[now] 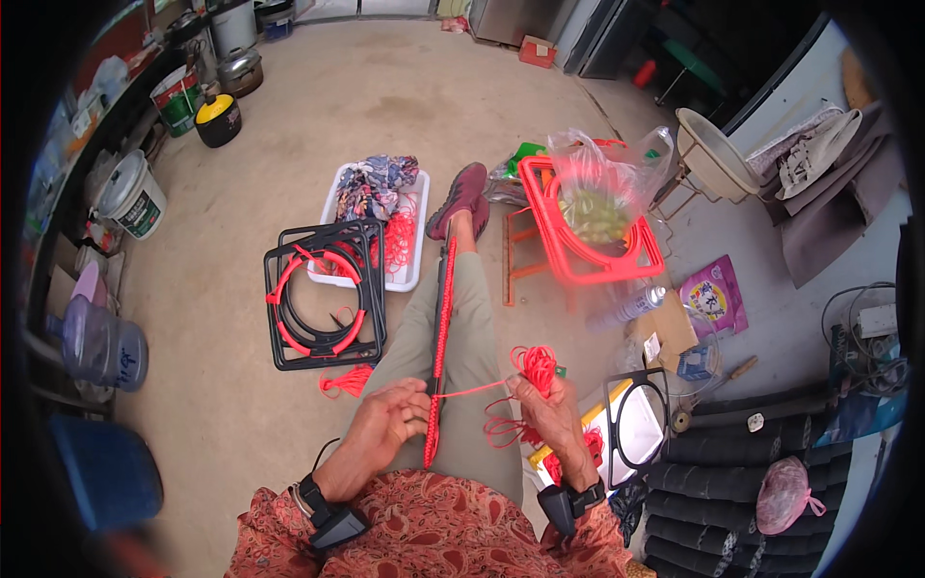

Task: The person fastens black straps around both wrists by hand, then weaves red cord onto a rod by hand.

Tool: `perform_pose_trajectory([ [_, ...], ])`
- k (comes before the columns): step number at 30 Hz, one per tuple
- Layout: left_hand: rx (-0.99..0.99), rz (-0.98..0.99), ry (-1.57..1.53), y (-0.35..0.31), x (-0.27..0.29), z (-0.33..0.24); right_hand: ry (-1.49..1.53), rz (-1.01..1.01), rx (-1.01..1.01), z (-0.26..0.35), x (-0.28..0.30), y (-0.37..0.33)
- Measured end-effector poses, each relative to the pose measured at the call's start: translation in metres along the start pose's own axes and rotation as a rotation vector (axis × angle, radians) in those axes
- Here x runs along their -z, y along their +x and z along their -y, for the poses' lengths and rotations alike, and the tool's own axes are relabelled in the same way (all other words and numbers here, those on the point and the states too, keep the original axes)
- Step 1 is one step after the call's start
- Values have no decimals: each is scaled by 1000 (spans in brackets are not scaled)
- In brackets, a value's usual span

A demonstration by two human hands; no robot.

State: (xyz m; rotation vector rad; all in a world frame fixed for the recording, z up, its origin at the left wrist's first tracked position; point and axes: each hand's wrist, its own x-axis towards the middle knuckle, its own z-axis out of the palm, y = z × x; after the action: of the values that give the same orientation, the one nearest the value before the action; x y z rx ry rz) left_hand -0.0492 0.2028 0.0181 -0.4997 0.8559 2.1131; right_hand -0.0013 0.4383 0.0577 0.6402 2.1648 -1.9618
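Across my legs lies a long dark bar point(442, 318) wrapped in red cord, running from near my shoe down to my lap. My left hand point(383, 429) is at its lower part, fingers curled and pinching against its left side. My right hand point(551, 416) grips a loose bundle of red cord point(533, 364), with loops hanging below the fingers. A single taut strand point(472, 390) runs from the bar to the right hand.
Left of my legs, a black square frame point(326, 361) with a red ring leans by a white tray point(417, 250) of cord and patterned cloth. Ahead right, a red stool point(541, 226) bears a plastic bag point(597, 207). A white box point(631, 453) and black frame point(665, 409) stand right.
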Motion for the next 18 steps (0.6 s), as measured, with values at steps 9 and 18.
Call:
perform_pose_trajectory([
  [9, -485, 61, 300, -10, -29, -54, -502, -86, 657, 52, -32, 25],
  [18, -578, 123, 754, -8, -38, -56, -862, 85, 908, 73, -65, 30],
])
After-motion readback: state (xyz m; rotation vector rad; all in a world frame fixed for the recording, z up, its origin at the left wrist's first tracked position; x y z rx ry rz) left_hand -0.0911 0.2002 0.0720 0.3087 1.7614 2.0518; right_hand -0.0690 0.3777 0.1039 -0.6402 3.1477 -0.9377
